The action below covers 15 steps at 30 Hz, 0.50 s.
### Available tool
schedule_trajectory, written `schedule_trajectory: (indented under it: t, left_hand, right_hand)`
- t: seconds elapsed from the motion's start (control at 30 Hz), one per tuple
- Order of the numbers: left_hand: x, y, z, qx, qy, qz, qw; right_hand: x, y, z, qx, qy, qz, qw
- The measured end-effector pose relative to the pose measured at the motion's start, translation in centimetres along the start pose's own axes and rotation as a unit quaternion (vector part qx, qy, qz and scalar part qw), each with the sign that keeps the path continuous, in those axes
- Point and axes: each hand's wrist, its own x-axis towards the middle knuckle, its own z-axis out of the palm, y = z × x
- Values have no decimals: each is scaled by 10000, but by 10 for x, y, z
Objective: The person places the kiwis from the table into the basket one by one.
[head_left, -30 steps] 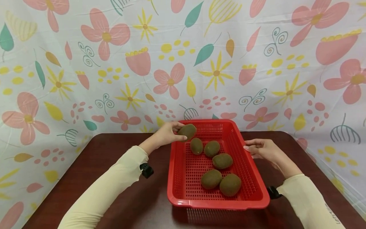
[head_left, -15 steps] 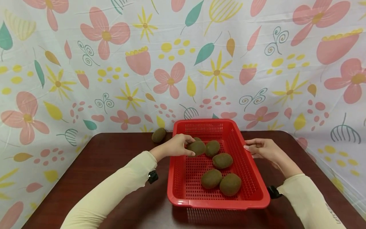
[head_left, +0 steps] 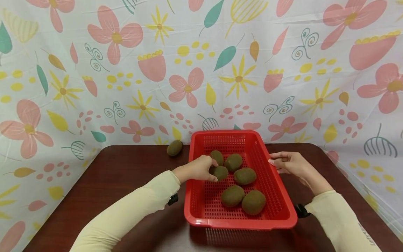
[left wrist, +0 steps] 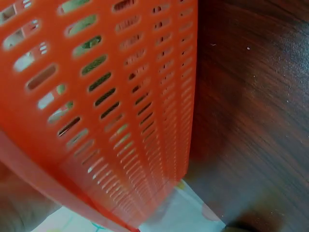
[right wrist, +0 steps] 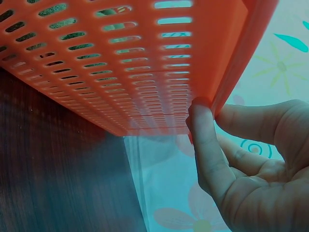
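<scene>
In the head view my left hand (head_left: 199, 168) reaches over the left rim of a red plastic basket (head_left: 240, 224). It holds a brown kiwi (head_left: 220, 173) low inside, thumb on the near side; part of the fruit is hidden by the fingers. Several other kiwis (head_left: 245, 176) lie in the basket, at the back, middle and front right. My right hand (head_left: 294, 167) pinches the basket's right rim between thumb and fingers, as the right wrist view also shows. In the left wrist view only a bit of the left hand (left wrist: 21, 208) shows past the rim.
One more kiwi (head_left: 174, 148) lies on the dark wooden table (head_left: 135, 168), behind and left of the basket at the back edge. A white flowered cloth (head_left: 201, 80) hangs behind the table and along its sides.
My left hand has carried its kiwi from above the back left rim down and toward the front inside the basket. The kiwi on the table has come into view. The right hand stays put.
</scene>
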Motion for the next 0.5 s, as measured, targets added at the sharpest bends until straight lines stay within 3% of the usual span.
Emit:
schedule_trajectory:
  t: [0.2, 0.5]
  left_hand:
    - [3, 5, 5, 82, -396, 119, 9991]
    - [3, 14, 14, 90, -716, 69, 9974]
  right_hand:
    - [0, -1, 0, -64, -1, -25, 10000]
    - [1, 2, -1, -13, -4, -17, 10000]
